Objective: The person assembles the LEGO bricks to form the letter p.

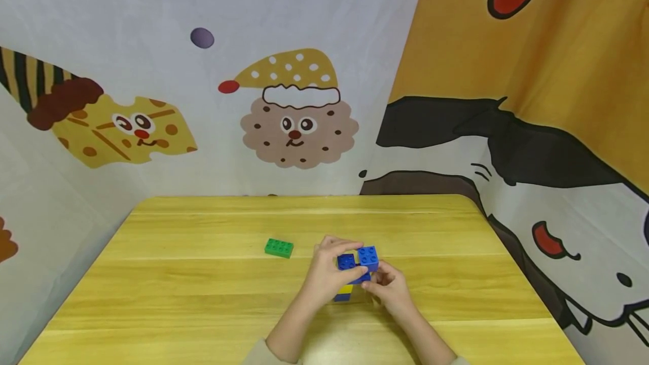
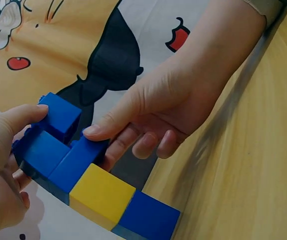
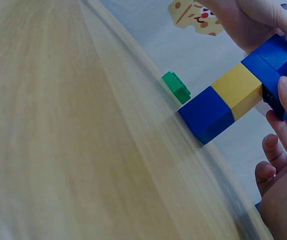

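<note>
A tower of toy bricks stands on the table between both hands. Lowest is a blue brick point(image 2: 151, 215), then a yellow brick point(image 2: 102, 194), then a wider blue brick point(image 2: 81, 159) that juts out to the right. On top of that one, at the left, is another blue brick point(image 2: 44, 150). My left hand point(image 1: 324, 276) pinches a square blue brick point(image 1: 368, 257) with thumb and index finger, beside that upper brick and over the jutting end. My right hand point(image 1: 395, 293) grips the jutting end of the wider brick, thumb against its side.
A green brick point(image 1: 279, 248) lies on the wooden table point(image 1: 203, 297), left of the tower and farther back. Behind the table's far edge hangs a curtain point(image 1: 177, 83) printed with cartoon figures.
</note>
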`<state>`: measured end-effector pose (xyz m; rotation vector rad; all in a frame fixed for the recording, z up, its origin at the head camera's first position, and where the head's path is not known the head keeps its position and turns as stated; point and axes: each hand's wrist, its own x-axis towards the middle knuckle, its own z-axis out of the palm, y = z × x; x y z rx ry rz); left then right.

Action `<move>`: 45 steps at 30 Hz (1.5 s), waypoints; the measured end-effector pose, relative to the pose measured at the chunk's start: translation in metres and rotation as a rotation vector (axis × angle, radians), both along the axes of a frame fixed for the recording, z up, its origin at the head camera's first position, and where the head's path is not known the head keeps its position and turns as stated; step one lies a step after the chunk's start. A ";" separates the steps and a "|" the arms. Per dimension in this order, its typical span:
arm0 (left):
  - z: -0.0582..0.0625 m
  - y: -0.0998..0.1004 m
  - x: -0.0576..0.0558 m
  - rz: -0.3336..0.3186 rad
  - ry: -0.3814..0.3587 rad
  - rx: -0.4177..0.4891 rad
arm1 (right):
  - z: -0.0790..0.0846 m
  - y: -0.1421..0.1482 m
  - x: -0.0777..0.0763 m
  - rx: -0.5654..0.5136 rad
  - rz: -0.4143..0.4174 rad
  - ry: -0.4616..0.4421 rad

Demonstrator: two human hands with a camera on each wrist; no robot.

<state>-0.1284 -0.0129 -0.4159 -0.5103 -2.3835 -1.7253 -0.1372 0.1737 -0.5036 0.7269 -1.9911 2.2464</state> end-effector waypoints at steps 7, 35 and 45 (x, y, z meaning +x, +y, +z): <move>-0.005 0.002 -0.002 -0.013 0.012 -0.017 | 0.002 -0.003 -0.001 -0.012 0.000 -0.006; -0.004 0.002 -0.003 -0.051 -0.004 -0.066 | 0.012 -0.004 0.003 -0.003 -0.067 -0.103; 0.002 0.000 -0.001 -0.048 0.094 -0.172 | 0.012 -0.002 0.003 0.013 0.005 -0.046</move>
